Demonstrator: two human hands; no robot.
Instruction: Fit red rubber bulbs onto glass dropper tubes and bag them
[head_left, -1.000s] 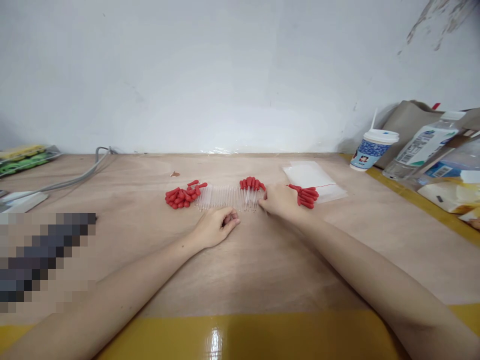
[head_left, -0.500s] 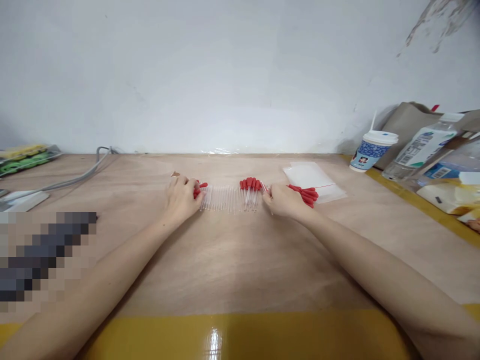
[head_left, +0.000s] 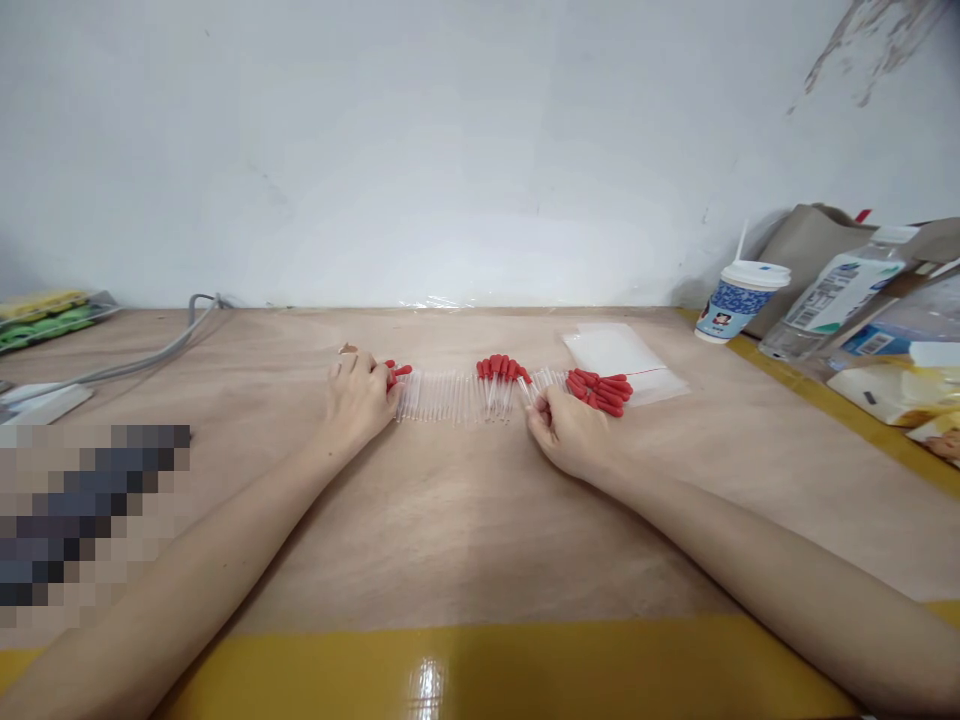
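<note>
A row of clear glass dropper tubes (head_left: 442, 396) lies across the middle of the wooden table (head_left: 480, 520). Loose red rubber bulbs (head_left: 397, 372) peek out from under my left hand (head_left: 360, 398), which rests curled over that pile at the row's left end. A small cluster of droppers with red bulbs fitted (head_left: 501, 372) stands in the middle. My right hand (head_left: 566, 432) is closed in a pinch on a clear tube just in front of another bunch of red-bulbed droppers (head_left: 600, 391).
A clear plastic bag (head_left: 622, 355) lies behind the right bunch. A paper cup with a straw (head_left: 730, 300), a plastic bottle (head_left: 832, 293), a brown bag and packets crowd the right edge. A grey cable (head_left: 150, 352) and green packs (head_left: 45, 318) sit at the left. Yellow tape edges the table front.
My left hand moved from the table's middle up and left onto the loose red bulbs. My right hand drew back toward me from the right bunch, uncovering it.
</note>
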